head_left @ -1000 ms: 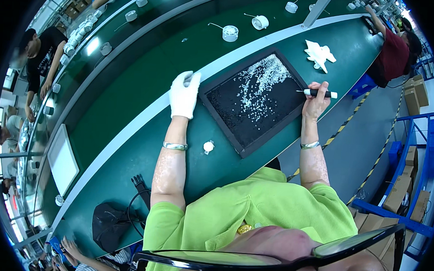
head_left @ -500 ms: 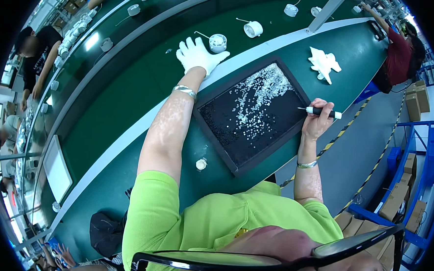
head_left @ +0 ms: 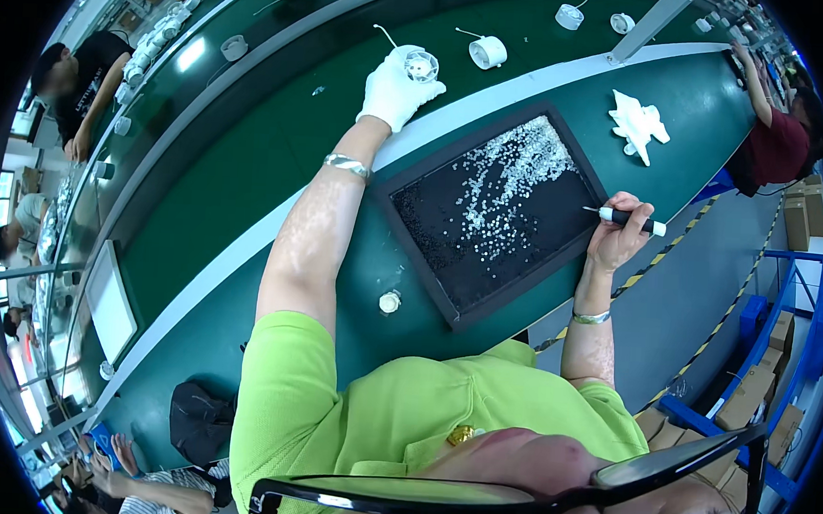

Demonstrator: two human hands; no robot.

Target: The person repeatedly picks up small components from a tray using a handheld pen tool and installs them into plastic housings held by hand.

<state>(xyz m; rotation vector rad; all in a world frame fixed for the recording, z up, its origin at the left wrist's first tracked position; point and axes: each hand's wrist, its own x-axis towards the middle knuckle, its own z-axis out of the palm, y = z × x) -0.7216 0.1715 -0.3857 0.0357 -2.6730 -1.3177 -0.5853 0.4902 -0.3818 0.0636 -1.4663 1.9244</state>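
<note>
white round housing [head_left: 422,66] sits at eleven o'clock from the black tray [head_left: 558,213], clasped by the gloved left hand [head_left: 394,96]; the right hand [head_left: 620,235], at three o'clock, pinches a slim tool [head_left: 610,214].

A green conveyor [head_left: 229,182], co-workers [head_left: 778,146] and a blue rack [head_left: 690,415] (holding cardboard boxes [head_left: 749,396]) mark a factory.

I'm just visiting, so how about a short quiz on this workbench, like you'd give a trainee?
1. What does the ungloved right hand hold?
2. True or false: the dark tray is bare inside.
3. The gloved left hand touches: (a) a black bag; (b) a white round part; (c) a cardboard box.

Key: 1. A slim black-and-white tool. 2. False; it holds many small pale pieces. 3. b.
</note>
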